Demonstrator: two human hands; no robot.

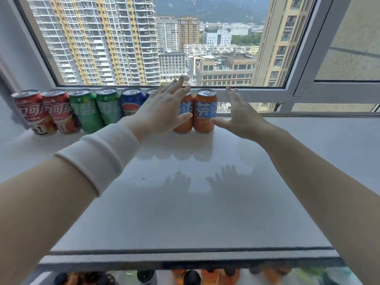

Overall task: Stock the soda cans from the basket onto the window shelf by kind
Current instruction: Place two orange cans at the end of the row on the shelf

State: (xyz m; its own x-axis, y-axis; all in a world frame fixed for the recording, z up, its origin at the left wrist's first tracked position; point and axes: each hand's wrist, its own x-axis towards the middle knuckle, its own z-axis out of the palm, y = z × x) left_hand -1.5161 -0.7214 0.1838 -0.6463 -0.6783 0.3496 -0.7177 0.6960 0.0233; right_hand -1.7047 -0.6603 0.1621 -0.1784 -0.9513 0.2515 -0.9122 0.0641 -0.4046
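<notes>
Hovering spread and empty about the two orange cans [205, 112] ending the row at the back of the window shelf [205, 202], left hand [164, 108] and right hand [240, 118] grip nothing; cans look rigid, slick, probably full, so best clasped round mid-body.

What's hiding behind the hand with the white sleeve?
Behind the left hand peeks the rim of a second blue can and half of an orange can. Their covered parts, and anything between them, cannot be seen.
</notes>
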